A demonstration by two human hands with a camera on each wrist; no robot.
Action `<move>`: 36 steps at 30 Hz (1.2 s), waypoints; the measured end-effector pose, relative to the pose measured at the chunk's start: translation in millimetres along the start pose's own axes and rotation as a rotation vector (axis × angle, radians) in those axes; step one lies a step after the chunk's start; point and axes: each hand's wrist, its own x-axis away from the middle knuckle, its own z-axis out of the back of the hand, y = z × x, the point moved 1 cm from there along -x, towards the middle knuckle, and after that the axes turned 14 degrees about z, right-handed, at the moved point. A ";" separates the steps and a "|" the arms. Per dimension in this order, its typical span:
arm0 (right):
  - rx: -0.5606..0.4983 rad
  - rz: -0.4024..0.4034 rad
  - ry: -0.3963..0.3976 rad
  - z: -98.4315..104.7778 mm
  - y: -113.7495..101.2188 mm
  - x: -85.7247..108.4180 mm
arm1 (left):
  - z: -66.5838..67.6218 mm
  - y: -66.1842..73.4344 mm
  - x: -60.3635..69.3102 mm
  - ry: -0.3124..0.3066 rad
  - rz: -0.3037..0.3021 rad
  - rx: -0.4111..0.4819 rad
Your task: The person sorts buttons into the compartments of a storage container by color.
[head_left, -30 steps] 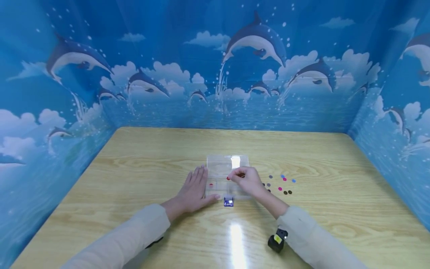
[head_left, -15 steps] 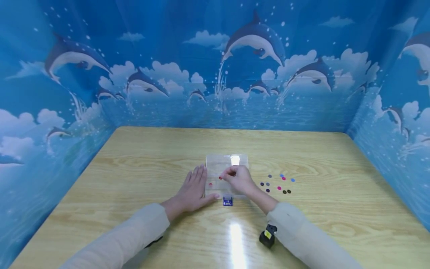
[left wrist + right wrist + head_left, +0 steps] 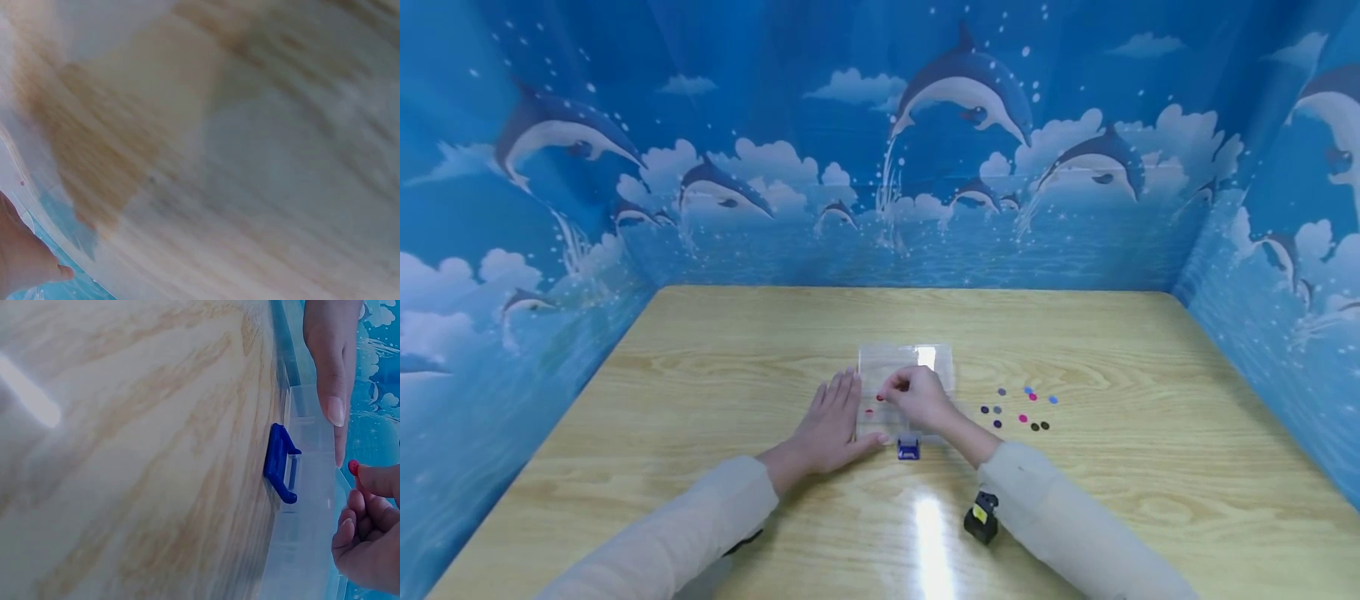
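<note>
A clear plastic box (image 3: 942, 382) with its lid raised at the back lies mid-table, a blue latch (image 3: 908, 450) at its front. Between thumb and finger my right hand (image 3: 920, 403) pinches a small red disc (image 3: 354, 467) above the left part of the box. Another red piece (image 3: 869, 412) shows in the box's left compartment. My left hand (image 3: 829, 430) lies along the box's left side, fingers straight, thumb at the front edge. In the right wrist view the blue latch (image 3: 276, 464) hangs from the box wall (image 3: 306, 519).
Several small discs in black, grey, pink (image 3: 1022, 418) and blue (image 3: 1053, 400) lie scattered on the table (image 3: 1120, 367) right of the box. A dolphin-print curtain (image 3: 820, 242) stands behind and at both sides.
My right hand has moved left over the box with the red disc still pinched. The left hand stays at the box's left side.
</note>
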 end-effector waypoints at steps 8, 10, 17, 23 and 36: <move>0.103 0.121 -0.036 -5.8 -1.8 -3.7 | -0.8 -0.2 0.1 0.002 -0.002 -0.003; 0.123 0.136 -0.047 -7.1 -2.5 -4.0 | -0.8 -0.3 0.6 0.007 -0.006 0.000; 0.156 0.156 -0.069 -9.0 -6.0 -4.0 | 0.5 0.3 2.4 0.007 -0.010 0.004; 0.171 0.141 -0.079 -9.3 -6.0 -3.8 | 1.1 1.0 2.8 0.003 -0.011 0.003; 0.124 0.184 0.046 -1.2 -4.1 1.9 | -0.6 0.1 1.3 0.010 -0.008 0.002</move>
